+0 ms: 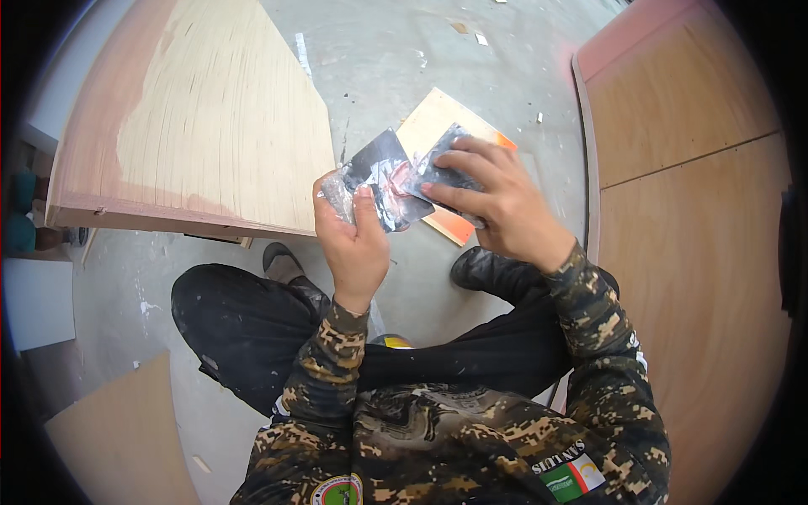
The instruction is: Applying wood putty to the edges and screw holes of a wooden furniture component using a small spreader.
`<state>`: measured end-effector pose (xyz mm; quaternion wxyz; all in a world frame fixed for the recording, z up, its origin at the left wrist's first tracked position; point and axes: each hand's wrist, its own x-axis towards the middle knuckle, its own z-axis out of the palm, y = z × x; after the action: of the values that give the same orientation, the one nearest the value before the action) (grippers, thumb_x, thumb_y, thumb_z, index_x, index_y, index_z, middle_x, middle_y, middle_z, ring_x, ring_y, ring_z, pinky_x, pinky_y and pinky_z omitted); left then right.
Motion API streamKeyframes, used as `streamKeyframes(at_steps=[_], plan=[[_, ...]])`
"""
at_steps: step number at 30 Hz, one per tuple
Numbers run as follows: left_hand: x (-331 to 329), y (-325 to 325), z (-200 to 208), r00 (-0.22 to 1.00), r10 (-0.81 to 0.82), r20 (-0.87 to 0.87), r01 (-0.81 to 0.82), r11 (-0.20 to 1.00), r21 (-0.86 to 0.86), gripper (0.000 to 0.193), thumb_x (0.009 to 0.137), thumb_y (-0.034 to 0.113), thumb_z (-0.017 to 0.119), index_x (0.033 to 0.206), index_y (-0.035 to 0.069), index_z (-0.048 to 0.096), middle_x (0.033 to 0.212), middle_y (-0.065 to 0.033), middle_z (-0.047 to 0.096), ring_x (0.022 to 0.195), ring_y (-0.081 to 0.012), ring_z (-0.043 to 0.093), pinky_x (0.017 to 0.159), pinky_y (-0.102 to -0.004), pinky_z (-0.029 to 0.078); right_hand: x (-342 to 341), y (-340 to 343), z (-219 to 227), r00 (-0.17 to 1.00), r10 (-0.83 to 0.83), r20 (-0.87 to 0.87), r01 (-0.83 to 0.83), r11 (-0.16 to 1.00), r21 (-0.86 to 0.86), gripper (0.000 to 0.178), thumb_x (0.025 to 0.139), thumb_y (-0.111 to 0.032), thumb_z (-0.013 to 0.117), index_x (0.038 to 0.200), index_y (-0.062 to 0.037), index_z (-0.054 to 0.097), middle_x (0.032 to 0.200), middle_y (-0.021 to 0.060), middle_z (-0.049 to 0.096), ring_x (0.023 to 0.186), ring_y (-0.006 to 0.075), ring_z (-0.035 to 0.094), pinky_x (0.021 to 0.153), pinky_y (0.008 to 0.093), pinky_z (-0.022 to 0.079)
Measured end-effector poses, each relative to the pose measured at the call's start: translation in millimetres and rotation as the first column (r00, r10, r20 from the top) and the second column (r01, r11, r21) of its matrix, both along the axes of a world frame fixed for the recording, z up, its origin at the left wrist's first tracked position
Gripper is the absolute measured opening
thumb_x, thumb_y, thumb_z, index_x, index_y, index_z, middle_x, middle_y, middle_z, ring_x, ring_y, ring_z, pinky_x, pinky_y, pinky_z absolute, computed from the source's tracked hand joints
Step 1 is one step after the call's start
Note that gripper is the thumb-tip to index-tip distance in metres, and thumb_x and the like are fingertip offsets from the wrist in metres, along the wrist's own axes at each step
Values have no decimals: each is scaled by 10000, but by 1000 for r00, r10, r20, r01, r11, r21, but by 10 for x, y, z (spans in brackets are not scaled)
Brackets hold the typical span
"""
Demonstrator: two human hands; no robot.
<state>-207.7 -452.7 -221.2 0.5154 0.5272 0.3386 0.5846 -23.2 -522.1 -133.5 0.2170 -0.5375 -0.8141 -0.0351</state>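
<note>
My left hand (353,236) grips a dark, square flat plate (374,164) by its left corner, thumb on top. White and pink paste (394,178) is smeared over that plate. Held in my right hand (505,194) is a second dark flat spreader (442,164), also streaked with white, the fingers laid across its face. Its edge meets the paste and overlaps the right side of the first plate. Both are held up in front of me, over a pale wooden board with orange marks (438,114) that lies lower down.
A plywood panel piece (227,101) with a pinkish patched edge stands at left. Along the right runs a tall wooden panel (690,168). Another board (126,429) lies at lower left. Small scraps (481,39) dot the grey floor (379,59). Part of a can (392,341) shows between my legs.
</note>
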Motion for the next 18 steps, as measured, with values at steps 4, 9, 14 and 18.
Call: streamKeyframes(at_steps=[4, 9, 14, 18], plan=[[-6, 1, -1, 913, -128, 386, 236, 940, -245, 279, 1017, 64, 501, 1285, -14, 482, 1153, -142, 620, 1026, -210, 648, 798, -363, 591, -44, 5, -122, 983, 43, -178, -50, 998, -37, 665, 643, 102, 671, 1246, -177, 690, 1292, 105, 581, 1246, 347, 509, 1017, 464, 440], [-69, 57, 113, 808, -100, 580, 296, 921, -253, 296, 1015, 70, 495, 1300, -9, 473, 1180, -158, 619, 1030, -252, 668, 732, -415, 622, 169, 201, -176, 984, 53, -168, -42, 997, 65, 586, 673, 94, 644, 1212, -128, 708, 1278, 111, 599, 1221, 356, 539, 1040, 463, 430], [-145, 72, 165, 996, 58, 66, -59, 998, 17, 260, 1020, 63, 507, 1263, -24, 474, 1147, -139, 617, 1036, -173, 622, 875, -316, 539, 72, 96, -95, 985, 17, -174, 10, 989, 149, 547, 697, 40, 672, 1206, -155, 711, 1282, 100, 596, 1229, 355, 531, 1007, 451, 436], [-129, 71, 122, 992, 92, -86, -78, 985, 154, 246, 1022, 60, 504, 1253, -21, 481, 1131, -135, 618, 1012, -166, 615, 868, -305, 527, -115, 54, -60, 999, 25, -26, -24, 1000, 17, 582, 692, 54, 673, 1234, -155, 699, 1301, 113, 581, 1227, 368, 536, 1014, 467, 439]])
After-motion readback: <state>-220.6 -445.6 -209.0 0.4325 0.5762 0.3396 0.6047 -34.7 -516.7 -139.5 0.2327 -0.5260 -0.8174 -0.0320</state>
